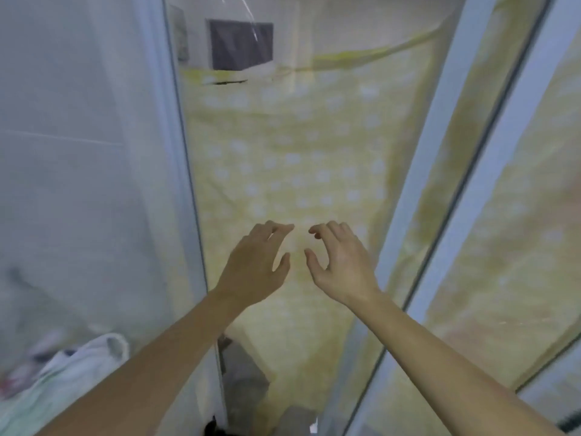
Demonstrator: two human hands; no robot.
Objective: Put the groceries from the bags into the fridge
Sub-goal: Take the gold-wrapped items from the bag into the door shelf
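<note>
Both hands reached forward at frame centre, fingers loosely curled and holding nothing: the left hand [256, 265] and right hand [341, 265] were near each other, apart, before a yellow dotted cloth [292, 158]. Pale frame edges [405, 215] flanked them. A white bag [78, 366] lay at lower left, blurred.

The left hand [257, 265] and right hand [339, 265] are raised side by side, near each other but apart, in front of a hanging cloth [292, 158]. A frame post [185, 171] stands left of the cloth; a bag [63, 379] lies lower left.
</note>
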